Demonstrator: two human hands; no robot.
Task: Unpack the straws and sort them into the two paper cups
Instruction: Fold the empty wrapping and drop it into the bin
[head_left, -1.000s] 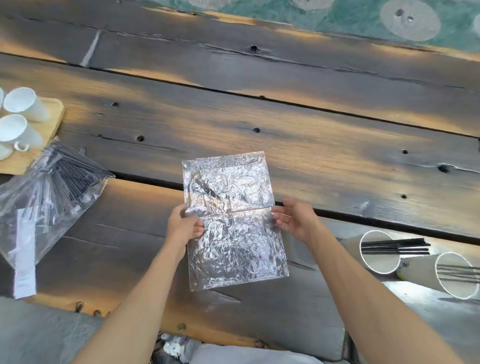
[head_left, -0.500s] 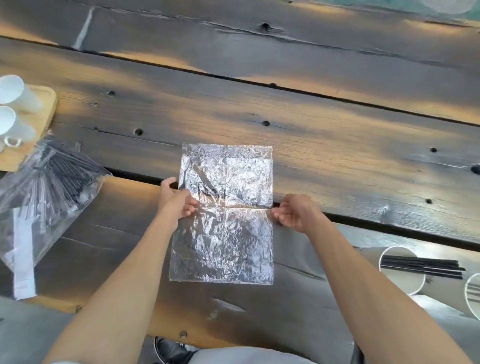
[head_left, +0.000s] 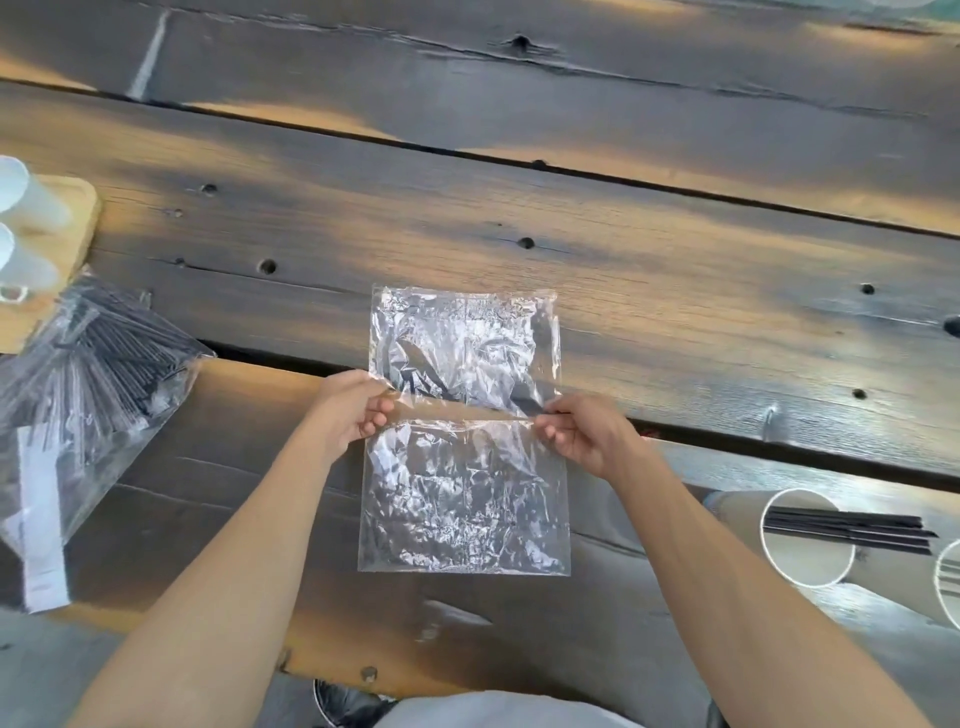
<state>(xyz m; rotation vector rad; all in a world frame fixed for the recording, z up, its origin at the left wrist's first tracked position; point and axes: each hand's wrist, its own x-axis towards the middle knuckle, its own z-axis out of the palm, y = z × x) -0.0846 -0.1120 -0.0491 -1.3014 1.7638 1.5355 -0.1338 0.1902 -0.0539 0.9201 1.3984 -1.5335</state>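
Both the left hand (head_left: 353, 410) and right hand (head_left: 576, 434) pinch the empty clear bag (head_left: 462, 431) along its middle crease, so fold it flat and keep the edges aligned (black straws (head_left: 847, 530) already sit in the paper cup (head_left: 802, 566) at four o'clock, with more straws in the second bag (head_left: 88, 405) at nine o'clock).

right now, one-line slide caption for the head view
Both hands pinch an empty clear bag flat on the wooden table.
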